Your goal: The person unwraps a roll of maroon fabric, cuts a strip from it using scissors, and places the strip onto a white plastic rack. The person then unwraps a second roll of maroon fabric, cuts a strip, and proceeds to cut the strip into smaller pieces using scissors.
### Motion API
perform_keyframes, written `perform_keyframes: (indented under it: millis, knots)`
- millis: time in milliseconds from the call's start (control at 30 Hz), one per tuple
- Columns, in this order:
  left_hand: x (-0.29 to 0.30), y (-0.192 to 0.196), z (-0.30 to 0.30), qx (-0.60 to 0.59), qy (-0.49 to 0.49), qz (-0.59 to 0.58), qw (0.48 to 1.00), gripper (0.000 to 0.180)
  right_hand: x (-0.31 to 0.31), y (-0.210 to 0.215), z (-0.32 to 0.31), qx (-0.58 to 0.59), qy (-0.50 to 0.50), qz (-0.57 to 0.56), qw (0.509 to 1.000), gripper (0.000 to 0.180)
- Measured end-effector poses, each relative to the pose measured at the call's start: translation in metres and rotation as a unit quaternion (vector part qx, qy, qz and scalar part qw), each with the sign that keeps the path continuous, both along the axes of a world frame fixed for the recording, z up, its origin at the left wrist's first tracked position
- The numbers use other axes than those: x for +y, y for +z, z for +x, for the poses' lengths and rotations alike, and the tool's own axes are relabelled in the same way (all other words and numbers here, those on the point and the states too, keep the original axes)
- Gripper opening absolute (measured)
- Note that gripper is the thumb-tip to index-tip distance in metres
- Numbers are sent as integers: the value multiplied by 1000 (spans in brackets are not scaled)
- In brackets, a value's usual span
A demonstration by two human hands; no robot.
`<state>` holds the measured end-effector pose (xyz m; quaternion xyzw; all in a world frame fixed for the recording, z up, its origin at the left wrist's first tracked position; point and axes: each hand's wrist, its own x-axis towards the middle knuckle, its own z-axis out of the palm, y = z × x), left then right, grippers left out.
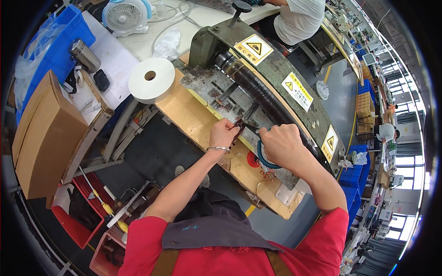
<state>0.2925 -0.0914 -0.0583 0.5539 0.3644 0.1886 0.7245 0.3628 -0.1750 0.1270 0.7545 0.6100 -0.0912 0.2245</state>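
My left hand (223,134), with a metal bracelet at the wrist, pinches a small dark brown piece (239,125) whose kind I cannot make out. My right hand (284,143) grips a pair of scissors by their dark teal handle (263,158). The blades reach left toward the brown piece; whether they touch it I cannot tell. Both hands are above the near edge of a green machine (281,76) with a long dark roller (258,89). Under the roller lies a worn metal plate (207,85).
A wooden ledge (184,117) runs along the machine's front, bearing a white roll (154,82) and a red disc (252,159). Left are a cardboard box (48,133), a blue crate (78,27), a steel flask (85,56) and a fan (124,17). Another person (299,20) sits behind the machine.
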Motion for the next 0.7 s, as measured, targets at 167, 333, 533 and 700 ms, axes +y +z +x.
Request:
perform_keyframes:
  millis: [167, 333, 533, 700]
  knots:
    - [7, 10, -2, 10, -45, -15, 999, 13, -3, 0, -2, 0, -2, 10, 1000, 11]
    - [12, 13, -2, 14, -76, -29, 997, 12, -2, -3, -3, -5, -12, 5, 1000, 11]
    - [12, -1, -11, -24, -61, 16, 998, 12, -5, -12, -11, -17, -18, 19, 1000, 11]
    - [13, 5, -5, -32, -45, -52, 997, 13, -10, -10, -14, -38, 1, 50, 998, 9]
